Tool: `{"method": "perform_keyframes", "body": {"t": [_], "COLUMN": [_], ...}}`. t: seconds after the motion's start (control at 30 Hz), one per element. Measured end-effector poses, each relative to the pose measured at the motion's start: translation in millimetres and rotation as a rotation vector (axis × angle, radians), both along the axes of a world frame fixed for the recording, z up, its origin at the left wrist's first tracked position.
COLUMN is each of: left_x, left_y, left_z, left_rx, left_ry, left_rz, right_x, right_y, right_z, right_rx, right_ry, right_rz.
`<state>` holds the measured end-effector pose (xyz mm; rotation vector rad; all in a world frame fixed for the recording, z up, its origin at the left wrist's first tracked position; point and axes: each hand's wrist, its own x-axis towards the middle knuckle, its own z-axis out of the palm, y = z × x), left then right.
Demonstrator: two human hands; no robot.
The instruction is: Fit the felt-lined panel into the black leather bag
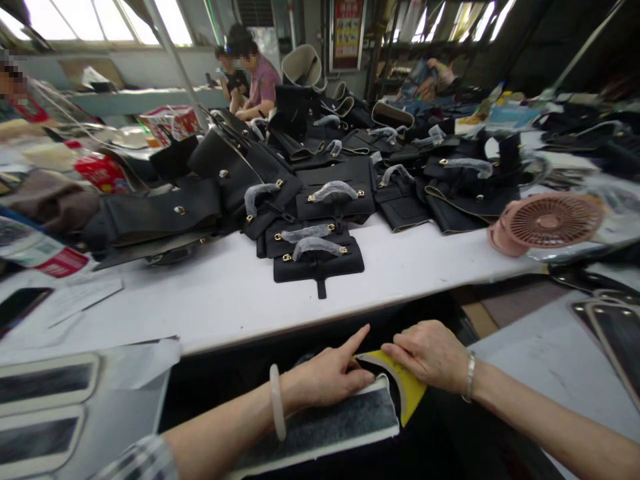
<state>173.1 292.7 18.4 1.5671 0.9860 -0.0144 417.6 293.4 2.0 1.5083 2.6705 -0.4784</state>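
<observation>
Gripping a yellow sheet (pixel 415 395) with a curved edge in the right hand (pixel 433 353). Resting the left hand (pixel 327 379), near but apart from the right, on a grey panel (pixel 345 427) beside the sheet, with index finger outstretched; hard to tell whether clamped. Facing black bags (pixel 320 268) on a white table (pixel 170 313) beyond both hands, with a pink fan (pixel 550 223) beyond the right.

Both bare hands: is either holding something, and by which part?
Right hand grips the yellow piece by its upper edge; left hand is over the dark panel, any hold unclear.
</observation>
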Motion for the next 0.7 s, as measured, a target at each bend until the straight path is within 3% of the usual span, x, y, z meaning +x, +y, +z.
{"method": "perform_keyframes", "body": {"t": [0.13, 0.27, 0.7], "left_x": [-0.8, -0.8, 4.0], "left_y": [-1.6, -2.9, -8.3], "left_z": [4.6, 4.4, -3.8], "left_rx": [0.073, 0.177, 0.353], "left_ry": [-0.005, -0.084, 0.006], "left_rz": [-0.006, -0.067, -0.112], "right_x": [-7.6, -12.6, -22.7], "right_y": [10.5, 13.7, -2.2], "right_z": [0.4, 4.3, 2.5], "right_rx": [0.073, 0.114, 0.070], "right_ry": [-0.064, -0.111, -0.213], "right_rz": [0.163, 0.238, 0.136]}}
